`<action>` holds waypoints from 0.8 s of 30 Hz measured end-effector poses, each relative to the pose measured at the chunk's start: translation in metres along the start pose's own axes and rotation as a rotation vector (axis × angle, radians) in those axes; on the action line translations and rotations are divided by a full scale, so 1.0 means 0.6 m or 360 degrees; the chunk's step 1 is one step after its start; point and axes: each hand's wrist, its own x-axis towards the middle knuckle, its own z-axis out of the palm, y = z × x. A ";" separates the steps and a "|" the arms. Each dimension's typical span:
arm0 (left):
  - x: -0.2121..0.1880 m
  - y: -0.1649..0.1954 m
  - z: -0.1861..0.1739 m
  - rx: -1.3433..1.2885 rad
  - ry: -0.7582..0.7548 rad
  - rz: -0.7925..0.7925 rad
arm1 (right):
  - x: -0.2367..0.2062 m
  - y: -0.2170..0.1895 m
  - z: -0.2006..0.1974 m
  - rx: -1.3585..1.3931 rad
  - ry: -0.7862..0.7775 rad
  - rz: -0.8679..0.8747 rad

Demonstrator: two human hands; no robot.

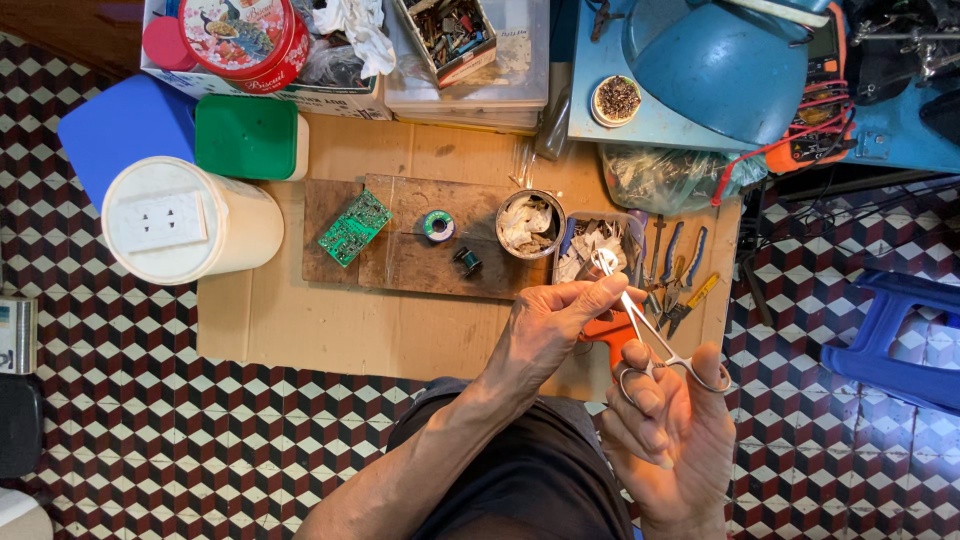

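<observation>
At the far left, checkered floor [120, 400] lies bare below and beside the cardboard sheet [350, 335] that serves as the work surface, and the sheet's lower left part is bare too. A blue stool seat [120, 125] overlaps the sheet's top left corner, and one white cylindrical tub [190, 220] lying on its side covers its left edge. One green-lidded box [248, 137] stands just above the tub.

Toward the middle, one dark wooden board [410, 245] lies on the sheet. On it sit one green circuit board [354, 227] at the left end, two small solder spools [438, 225] near the centre, and one round tin [530, 223] of scraps at the right end. Boxes of clutter line the sheet's top edge, among them one round red tin [240, 35].

Near the lower edge of the sheet, right of centre, the left hand [545, 335] pinches the tip end of one pair of slim steel scissors [645, 335] between thumb and fingers, with something orange [610, 328] tucked under the palm. The right hand [670, 430] has a finger and thumb through the two ring handles, closed on them; the blades lie together.

Behind the hands stands one small tray of scraps [595, 240], then about four pliers and cutters [678, 275] crowd the sheet's right edge. A blue lamp shade [715, 65] overhangs the top right corner, and a blue plastic stool [890, 340] stands on the floor further right.
</observation>
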 end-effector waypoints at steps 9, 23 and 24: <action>-0.002 0.001 0.000 0.0046 0.0019 0.0003 | -0.001 -0.002 0.002 -0.0070 0.0029 -0.0060; -0.005 0.004 0.004 0.0042 0.0036 -0.0025 | -0.003 -0.004 -0.004 0.0030 0.0029 -0.0010; -0.005 0.004 0.005 0.0027 0.0037 -0.0031 | -0.003 -0.004 -0.005 0.0028 0.0017 -0.0004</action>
